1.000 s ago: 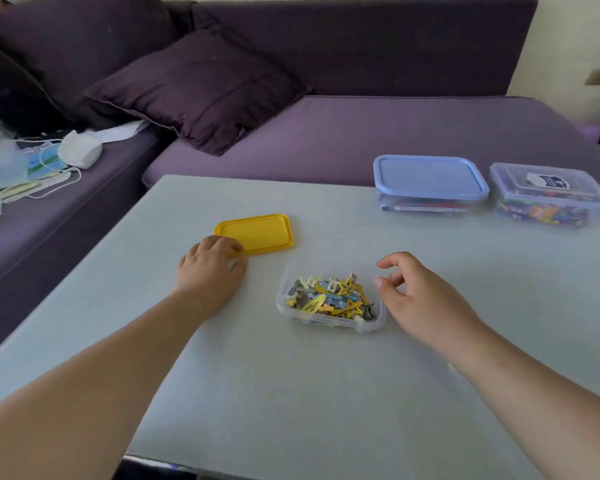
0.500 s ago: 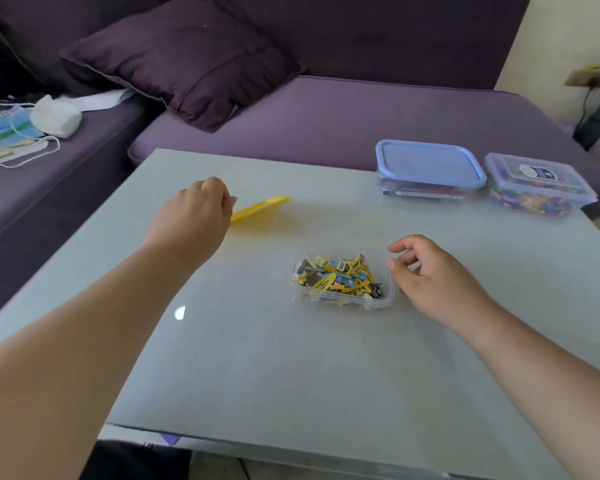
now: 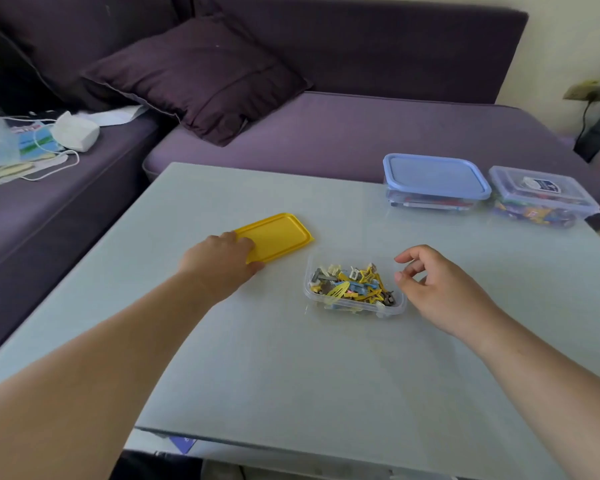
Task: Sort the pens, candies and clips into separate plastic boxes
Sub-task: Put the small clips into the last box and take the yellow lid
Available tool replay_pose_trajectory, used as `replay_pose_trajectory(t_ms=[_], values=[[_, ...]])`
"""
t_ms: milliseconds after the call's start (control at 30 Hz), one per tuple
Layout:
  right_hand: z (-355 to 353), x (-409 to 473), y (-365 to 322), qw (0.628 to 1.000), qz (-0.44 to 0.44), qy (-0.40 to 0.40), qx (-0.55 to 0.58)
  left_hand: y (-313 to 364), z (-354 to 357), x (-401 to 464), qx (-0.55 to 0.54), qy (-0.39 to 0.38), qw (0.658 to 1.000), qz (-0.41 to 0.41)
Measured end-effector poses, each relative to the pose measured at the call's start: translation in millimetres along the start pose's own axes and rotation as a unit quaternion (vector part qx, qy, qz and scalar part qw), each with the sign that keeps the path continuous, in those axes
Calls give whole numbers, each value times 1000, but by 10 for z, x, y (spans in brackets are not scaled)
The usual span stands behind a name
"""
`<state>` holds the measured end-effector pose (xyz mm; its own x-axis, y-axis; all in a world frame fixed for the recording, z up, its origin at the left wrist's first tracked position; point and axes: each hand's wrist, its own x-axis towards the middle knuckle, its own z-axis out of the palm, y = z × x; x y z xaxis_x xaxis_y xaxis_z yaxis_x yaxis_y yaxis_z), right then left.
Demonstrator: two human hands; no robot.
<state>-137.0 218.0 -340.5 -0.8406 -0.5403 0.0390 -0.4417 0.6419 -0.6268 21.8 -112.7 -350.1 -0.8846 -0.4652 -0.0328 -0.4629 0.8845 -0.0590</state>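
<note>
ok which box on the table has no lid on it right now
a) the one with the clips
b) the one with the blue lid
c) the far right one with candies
a: the clip box sits open between the hands, its yellow lid off to its left under the left hand.

The left hand (image 3: 222, 268) covers the near left corner of the flat yellow plastic lid (image 3: 278, 235), so its grip there cannot be judged. Under the blue-lidded clear plastic box (image 3: 433, 178), the contents show only as blurred streaks. Both forearms are cut off by the picture's lower edge.
</note>
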Motion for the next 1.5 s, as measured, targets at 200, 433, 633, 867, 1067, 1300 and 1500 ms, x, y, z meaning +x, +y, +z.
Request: replay_pose_trajectory(t_ms=[200, 433, 633, 867, 1067, 1300, 1500], values=[[-9, 24, 28, 1000, -3, 8, -7, 93, -122, 37, 1, 124, 992, 30], [-4, 35, -19, 999, -25, 26, -4, 147, -563, -136, -245, 245, 936, 59], [-76, -83, -269, 981, -40, 16, 191, 641, -686, -303, -393, 144, 900, 121], [-28, -122, -340, 985, -37, 27, 165, 933, -535, -239, -477, 59, 873, 77], [1, -23, -225, 984, 10, 76, 158, 1086, -452, -132, -463, 71, 882, 56], [105, 57, -163, 994, 21, 97, 51, 1052, -315, -201, -374, -90, 915, 122], [187, 41, -156, 997, -6, 70, -13, 938, -289, -213, -309, -89, 937, 137]])
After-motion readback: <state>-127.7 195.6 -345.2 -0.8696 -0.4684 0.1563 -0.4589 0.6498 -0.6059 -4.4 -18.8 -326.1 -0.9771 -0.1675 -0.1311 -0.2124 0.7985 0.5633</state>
